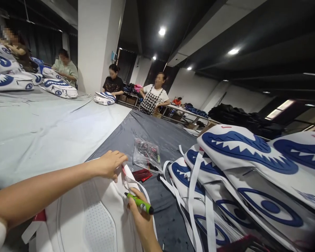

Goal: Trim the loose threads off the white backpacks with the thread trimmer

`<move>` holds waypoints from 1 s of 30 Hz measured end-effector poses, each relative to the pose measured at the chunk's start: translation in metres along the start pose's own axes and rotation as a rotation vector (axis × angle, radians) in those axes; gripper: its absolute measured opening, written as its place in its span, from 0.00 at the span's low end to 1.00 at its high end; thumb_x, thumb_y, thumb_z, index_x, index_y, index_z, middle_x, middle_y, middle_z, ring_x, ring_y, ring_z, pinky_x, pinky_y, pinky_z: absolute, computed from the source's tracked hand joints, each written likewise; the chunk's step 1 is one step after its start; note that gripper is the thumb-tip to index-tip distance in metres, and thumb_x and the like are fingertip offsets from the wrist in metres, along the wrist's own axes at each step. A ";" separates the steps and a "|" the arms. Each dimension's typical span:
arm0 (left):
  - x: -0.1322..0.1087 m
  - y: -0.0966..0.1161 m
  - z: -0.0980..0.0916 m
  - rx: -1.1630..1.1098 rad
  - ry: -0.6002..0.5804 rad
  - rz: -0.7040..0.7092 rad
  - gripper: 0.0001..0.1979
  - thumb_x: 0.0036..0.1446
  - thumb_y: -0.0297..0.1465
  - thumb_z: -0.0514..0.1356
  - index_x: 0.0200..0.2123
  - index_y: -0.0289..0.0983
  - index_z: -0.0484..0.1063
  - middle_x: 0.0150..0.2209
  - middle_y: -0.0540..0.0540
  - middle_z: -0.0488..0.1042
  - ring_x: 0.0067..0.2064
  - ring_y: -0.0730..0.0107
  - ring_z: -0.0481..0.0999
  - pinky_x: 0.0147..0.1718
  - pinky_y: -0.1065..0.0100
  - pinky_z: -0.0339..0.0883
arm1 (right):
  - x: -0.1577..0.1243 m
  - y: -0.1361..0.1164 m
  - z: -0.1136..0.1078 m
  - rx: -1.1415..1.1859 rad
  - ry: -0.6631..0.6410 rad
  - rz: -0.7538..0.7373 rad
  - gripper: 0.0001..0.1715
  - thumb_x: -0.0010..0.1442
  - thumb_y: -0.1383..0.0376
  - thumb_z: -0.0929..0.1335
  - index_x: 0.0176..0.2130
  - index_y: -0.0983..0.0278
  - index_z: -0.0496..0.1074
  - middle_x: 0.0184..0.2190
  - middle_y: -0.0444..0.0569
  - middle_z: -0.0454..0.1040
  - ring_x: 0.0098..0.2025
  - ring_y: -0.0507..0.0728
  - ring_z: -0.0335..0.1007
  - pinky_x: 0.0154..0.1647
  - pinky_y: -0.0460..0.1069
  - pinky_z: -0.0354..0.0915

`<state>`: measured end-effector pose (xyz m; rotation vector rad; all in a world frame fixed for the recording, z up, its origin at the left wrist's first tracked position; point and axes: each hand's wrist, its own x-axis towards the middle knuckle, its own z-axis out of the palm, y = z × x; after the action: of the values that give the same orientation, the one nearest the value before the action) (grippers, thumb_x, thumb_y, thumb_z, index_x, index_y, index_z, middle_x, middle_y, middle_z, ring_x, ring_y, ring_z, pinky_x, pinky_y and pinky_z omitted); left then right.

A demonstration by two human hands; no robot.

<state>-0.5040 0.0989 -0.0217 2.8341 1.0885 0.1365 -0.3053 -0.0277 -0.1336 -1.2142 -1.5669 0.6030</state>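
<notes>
A white backpack lies in front of me, its padded, dotted back panel facing up. My left hand reaches across it, with the fingers bent over its far edge near a strip of red lining. In my right hand is a green marker pen with black ends, held between thumb and fingers beside the backpack's right edge. The pen's dark tip points left, towards the white fabric; whether it touches cannot be told. Just past my hands lies a small dark red packet.
A clear plastic bag of small parts lies on the grey-covered table. White backpacks with blue toothed mouths are piled at right, white straps hanging down. Several people stand around the far side, near more backpacks and a pillar.
</notes>
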 end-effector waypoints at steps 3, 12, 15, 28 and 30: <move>0.013 0.004 -0.001 0.111 -0.100 -0.053 0.56 0.42 0.36 0.74 0.69 0.41 0.46 0.61 0.35 0.64 0.57 0.47 0.67 0.49 0.54 0.67 | -0.004 0.003 0.011 -0.135 0.017 -0.356 0.22 0.66 0.69 0.65 0.58 0.59 0.69 0.45 0.52 0.78 0.46 0.58 0.76 0.47 0.53 0.73; -0.012 0.012 -0.001 0.278 -0.045 -0.117 0.44 0.45 0.36 0.71 0.64 0.37 0.59 0.51 0.36 0.68 0.49 0.50 0.69 0.42 0.56 0.71 | 0.006 -0.008 0.066 -0.299 0.179 -0.607 0.21 0.65 0.75 0.63 0.56 0.63 0.67 0.40 0.52 0.77 0.42 0.58 0.75 0.40 0.53 0.69; -0.055 0.024 -0.009 0.386 0.067 -0.156 0.37 0.48 0.33 0.67 0.61 0.39 0.61 0.48 0.38 0.68 0.47 0.51 0.68 0.37 0.59 0.70 | -0.007 -0.027 0.073 -0.096 0.131 -0.697 0.22 0.62 0.75 0.63 0.54 0.60 0.67 0.37 0.49 0.75 0.37 0.56 0.73 0.40 0.52 0.69; -0.011 -0.031 0.026 0.293 -0.080 -0.193 0.51 0.44 0.40 0.71 0.68 0.40 0.50 0.62 0.34 0.61 0.58 0.48 0.64 0.47 0.59 0.67 | 0.003 -0.017 0.074 0.000 -0.162 -0.498 0.16 0.65 0.72 0.64 0.51 0.62 0.70 0.42 0.51 0.76 0.44 0.57 0.73 0.45 0.53 0.71; -0.019 -0.027 0.023 0.301 -0.075 -0.163 0.56 0.44 0.42 0.71 0.70 0.41 0.44 0.68 0.32 0.52 0.64 0.45 0.58 0.50 0.56 0.66 | 0.005 -0.014 0.070 0.011 -0.174 -0.485 0.17 0.65 0.73 0.64 0.53 0.62 0.70 0.43 0.51 0.77 0.44 0.56 0.74 0.46 0.52 0.72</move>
<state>-0.5329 0.1043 -0.0492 2.9558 1.4251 -0.1595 -0.3752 -0.0151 -0.1448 -0.7431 -1.9170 0.4030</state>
